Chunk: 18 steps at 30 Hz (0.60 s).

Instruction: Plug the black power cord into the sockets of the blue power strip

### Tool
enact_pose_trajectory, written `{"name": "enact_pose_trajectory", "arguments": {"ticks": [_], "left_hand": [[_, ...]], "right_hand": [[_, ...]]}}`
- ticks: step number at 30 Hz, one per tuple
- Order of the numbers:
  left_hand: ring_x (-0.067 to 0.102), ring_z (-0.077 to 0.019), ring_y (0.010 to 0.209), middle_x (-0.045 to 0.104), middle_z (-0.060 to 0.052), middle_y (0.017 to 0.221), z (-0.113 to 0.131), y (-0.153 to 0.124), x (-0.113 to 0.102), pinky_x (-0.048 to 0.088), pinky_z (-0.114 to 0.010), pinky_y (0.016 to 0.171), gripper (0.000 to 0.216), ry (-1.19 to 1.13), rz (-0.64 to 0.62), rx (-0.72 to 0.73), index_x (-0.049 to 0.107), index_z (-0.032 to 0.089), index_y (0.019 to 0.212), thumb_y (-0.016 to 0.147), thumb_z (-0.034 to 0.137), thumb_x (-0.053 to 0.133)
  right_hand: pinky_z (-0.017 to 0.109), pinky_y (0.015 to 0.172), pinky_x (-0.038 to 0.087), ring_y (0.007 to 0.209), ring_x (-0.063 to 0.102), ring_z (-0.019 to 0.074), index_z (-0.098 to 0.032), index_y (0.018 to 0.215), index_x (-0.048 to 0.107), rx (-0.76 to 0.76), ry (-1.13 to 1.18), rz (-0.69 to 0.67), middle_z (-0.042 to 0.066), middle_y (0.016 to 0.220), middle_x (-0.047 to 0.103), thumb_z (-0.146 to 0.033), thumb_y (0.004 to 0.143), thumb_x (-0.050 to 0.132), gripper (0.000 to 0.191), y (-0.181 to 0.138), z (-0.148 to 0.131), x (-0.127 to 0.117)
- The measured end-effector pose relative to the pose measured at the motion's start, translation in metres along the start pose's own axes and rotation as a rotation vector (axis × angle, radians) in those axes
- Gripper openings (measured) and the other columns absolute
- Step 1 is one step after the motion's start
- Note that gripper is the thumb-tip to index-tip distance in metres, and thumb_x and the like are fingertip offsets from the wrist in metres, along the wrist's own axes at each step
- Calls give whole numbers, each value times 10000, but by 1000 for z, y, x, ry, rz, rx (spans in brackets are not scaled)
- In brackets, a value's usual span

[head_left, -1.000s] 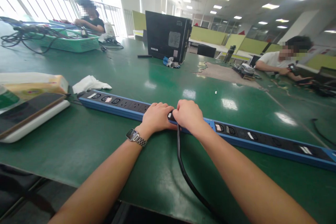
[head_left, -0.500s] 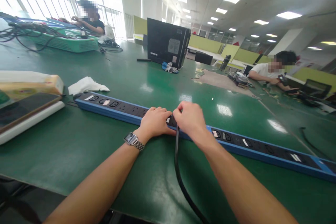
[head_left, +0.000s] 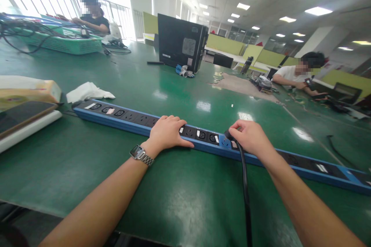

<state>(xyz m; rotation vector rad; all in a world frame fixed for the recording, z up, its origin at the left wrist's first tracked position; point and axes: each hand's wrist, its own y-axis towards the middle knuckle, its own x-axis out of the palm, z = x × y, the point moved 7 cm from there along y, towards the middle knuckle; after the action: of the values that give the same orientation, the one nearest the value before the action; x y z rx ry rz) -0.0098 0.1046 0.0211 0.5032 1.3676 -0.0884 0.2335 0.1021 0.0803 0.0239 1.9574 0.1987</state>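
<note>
A long blue power strip [head_left: 124, 117] with black sockets lies across the green table [head_left: 185, 200]. My left hand [head_left: 166, 133] rests flat on top of it, fingers stretched out, with a metal watch [head_left: 141, 154] at the wrist. My right hand [head_left: 251, 137] is closed on a black plug [head_left: 228, 135] held at the strip, further right along it. The plug's black cable [head_left: 245, 189] runs down toward me over the table.
A phone on a white slab [head_left: 20, 121], a tissue pack [head_left: 27, 89] and a crumpled tissue [head_left: 87, 92] lie at the left. A black computer case [head_left: 181, 42] stands behind. A green basket [head_left: 68, 42] of cables sits far left. Two other people sit at the table.
My right hand has carried the black plug to the right along the strip, away from my left hand. My left hand has stayed on the strip and flattened.
</note>
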Motion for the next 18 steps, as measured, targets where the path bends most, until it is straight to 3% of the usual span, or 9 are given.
{"name": "enact_pose_trajectory", "arguments": {"ticks": [4, 10, 16, 18], "left_hand": [[640, -290, 976, 713, -78, 1025, 1, -1, -1, 424, -412, 899, 855, -2, 4, 3, 684, 217, 1100, 587, 893, 581], [642, -292, 972, 714, -82, 1032, 0, -1, -1, 429, -411, 898, 851, 5, 1, 3, 680, 213, 1100, 590, 888, 585], [642, -292, 984, 714, -78, 1041, 0, -1, -1, 428, -409, 905, 853, 16, -2, 4, 674, 225, 1107, 592, 897, 570], [642, -296, 983, 714, -80, 1044, 0, -1, -1, 429, -412, 902, 859, 18, -5, -2, 672, 220, 1118, 593, 893, 574]], "right_hand": [[261, 575, 337, 581, 548, 149, -199, 733, 683, -19, -1, -14, 3, 574, 616, -304, 778, 526, 194, -6, 3, 17], [268, 587, 323, 598, 534, 157, -204, 715, 682, 7, -107, -23, 16, 594, 616, -293, 775, 536, 182, -10, -3, 8], [270, 585, 328, 589, 539, 154, -204, 745, 691, -65, -98, -64, 19, 620, 644, -299, 786, 531, 190, -9, -2, 23], [271, 579, 336, 578, 545, 154, -200, 720, 692, -71, -78, -40, 21, 601, 641, -289, 774, 540, 185, -8, -4, 17]]}}
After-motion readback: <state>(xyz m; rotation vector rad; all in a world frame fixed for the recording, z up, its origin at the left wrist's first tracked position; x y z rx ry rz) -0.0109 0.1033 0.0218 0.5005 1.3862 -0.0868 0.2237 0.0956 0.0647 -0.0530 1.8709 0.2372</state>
